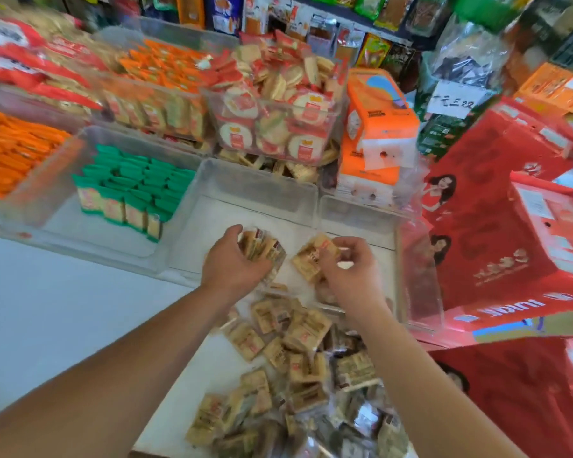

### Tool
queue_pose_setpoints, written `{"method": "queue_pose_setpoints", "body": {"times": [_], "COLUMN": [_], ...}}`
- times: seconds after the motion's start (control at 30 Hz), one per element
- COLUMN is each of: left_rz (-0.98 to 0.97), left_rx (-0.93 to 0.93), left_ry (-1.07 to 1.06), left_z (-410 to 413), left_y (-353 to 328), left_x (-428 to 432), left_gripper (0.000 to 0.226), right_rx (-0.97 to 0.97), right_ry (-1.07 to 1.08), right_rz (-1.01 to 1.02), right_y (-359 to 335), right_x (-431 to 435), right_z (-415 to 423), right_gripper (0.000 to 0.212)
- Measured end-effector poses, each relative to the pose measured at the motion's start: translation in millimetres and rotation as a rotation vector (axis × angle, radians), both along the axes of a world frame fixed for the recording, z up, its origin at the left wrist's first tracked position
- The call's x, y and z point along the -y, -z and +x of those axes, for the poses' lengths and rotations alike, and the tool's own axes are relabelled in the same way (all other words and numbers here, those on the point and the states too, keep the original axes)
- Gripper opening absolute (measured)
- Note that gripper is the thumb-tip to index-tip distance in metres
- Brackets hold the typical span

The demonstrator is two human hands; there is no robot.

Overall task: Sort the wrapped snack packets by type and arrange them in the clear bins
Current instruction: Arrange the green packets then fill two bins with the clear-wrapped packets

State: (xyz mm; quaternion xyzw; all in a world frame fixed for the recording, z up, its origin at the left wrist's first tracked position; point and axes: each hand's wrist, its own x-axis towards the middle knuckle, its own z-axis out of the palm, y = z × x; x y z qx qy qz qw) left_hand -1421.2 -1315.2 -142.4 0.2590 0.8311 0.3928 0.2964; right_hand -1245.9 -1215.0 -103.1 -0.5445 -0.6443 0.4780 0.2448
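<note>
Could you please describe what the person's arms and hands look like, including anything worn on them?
The left arm and right arm are bare to the frame's edge, no sleeves showing. The left hand and right hand are ungloved; no watch, bracelet or ring is visible.

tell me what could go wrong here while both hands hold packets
The left hand grips a loose stack; one may slip out before reaching the bin.
The right hand only pinches its packet, so it could drop.
The pile mixes tan and darker packets, so a wrong type might get grabbed.
</note>
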Motion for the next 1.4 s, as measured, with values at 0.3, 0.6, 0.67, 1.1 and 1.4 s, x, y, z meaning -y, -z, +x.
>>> {"method": "queue_pose_setpoints", "body": {"times": [0.3,0.6,0.67,1.1,1.4], "left_rz": [-0.180,0.151,-0.022,-0.403,-0.275], "left_rx": [-0.056,-0.220,-0.128,0.146,0.178], "left_ry": [0.170,0.150,0.071,0.030,0.000], "left_z": [-72,-85,-78,-38,-41], "left_y": [60,65,84,171,159], "left_x": [3,94,133,181,187], "left_gripper": [0.053,0.018,0.018,0.068,0.046], "right_rx": [0.209,0.523,0.373,0.831,0.665], "right_ry": [-0.118,-0.403,-0.400,-0.566,-0.581], "right_rz": [0.002,0.148,0.467,0.066,0.065], "right_y": [65,84,84,175,162], "right_x": [7,16,40,132,136], "right_z": [-80,-74,-65,-61,-54], "right_gripper": [0.020,0.033,0.026,0.052,0.060]}}
